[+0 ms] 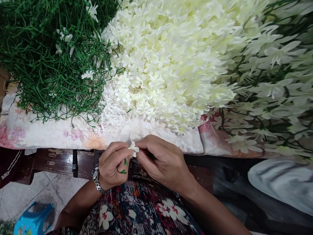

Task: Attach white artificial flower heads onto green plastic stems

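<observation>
In front of my body, both hands meet at a small white artificial flower [133, 148]. My left hand [112, 163], with a metal watch on its wrist, is closed on a green plastic stem [124, 171], whose short tips poke out below the thumb. The flower sits at this hand's fingertips. My right hand [162, 160] pinches at the flower's right side, thumb and forefinger together. Just beyond the hands lie a heap of loose white flower heads [156, 71] and a small pile of thin white stamens [113, 104].
A mass of green plastic stems [58, 65] covers the table's left side. Finished-looking white flower sprays [274, 88] spread over the right. A floral cloth [56, 132] covers the table edge. A blue stool [33, 220] stands on the floor, lower left. Grey-white fabric [281, 186] shows at right.
</observation>
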A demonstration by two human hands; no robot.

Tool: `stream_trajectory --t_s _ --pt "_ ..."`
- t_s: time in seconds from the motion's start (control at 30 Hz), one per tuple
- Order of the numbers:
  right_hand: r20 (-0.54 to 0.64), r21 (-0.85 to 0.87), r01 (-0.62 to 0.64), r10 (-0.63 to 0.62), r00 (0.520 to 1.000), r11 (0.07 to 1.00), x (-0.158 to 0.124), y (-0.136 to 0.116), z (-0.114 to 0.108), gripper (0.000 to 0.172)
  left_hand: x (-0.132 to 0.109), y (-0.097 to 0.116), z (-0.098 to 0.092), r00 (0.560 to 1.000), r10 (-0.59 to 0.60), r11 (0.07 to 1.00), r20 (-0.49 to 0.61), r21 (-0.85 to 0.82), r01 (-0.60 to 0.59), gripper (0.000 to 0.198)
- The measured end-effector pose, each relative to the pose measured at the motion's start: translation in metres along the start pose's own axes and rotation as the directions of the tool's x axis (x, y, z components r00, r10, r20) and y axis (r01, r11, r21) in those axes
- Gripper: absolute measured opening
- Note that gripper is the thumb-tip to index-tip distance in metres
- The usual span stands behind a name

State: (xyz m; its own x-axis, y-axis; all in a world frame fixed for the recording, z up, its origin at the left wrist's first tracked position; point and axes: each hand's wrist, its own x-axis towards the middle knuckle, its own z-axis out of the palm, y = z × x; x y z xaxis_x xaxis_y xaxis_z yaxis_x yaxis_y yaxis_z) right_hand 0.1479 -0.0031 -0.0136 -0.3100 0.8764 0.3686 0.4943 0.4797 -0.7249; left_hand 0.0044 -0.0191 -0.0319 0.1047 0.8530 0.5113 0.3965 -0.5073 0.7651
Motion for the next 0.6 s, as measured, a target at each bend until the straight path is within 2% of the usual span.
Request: stream_trajectory --t_s 0.1,0.3,0.37,0.47,0.6 --pt "-0.014 0.044 -0.030 0.031 0.999 0.999 -0.002 0.000 0.001 0.006 0.002 0.001 -0.001 1.000 -0.031 0.994 -0.003 -0.106 0.030 0.022" --pt "-0.029 0.077 -0.076 0.079 0.996 0.994 -0.006 0.002 0.004 0.009 0.008 0.005 -0.002 0.962 -0.270 0.902 0.042 -0.337 0.268 0.015" --pt "-0.032 0.110 -0.068 0.072 0.997 0.992 -0.008 0.003 0.003 0.010 0.009 0.007 -0.002 0.948 -0.316 0.892 0.043 -0.327 0.312 0.016" --pt "-0.036 0.131 -0.029 0.034 0.999 0.991 -0.009 0.004 0.000 0.013 0.012 0.009 -0.003 0.936 -0.335 0.905 0.107 -0.240 0.351 0.021" --pt "0.002 0.098 0.026 -0.027 1.000 0.995 -0.006 0.002 -0.010 0.014 0.014 0.010 -0.004 0.947 -0.292 0.933 0.136 -0.179 0.313 0.026"
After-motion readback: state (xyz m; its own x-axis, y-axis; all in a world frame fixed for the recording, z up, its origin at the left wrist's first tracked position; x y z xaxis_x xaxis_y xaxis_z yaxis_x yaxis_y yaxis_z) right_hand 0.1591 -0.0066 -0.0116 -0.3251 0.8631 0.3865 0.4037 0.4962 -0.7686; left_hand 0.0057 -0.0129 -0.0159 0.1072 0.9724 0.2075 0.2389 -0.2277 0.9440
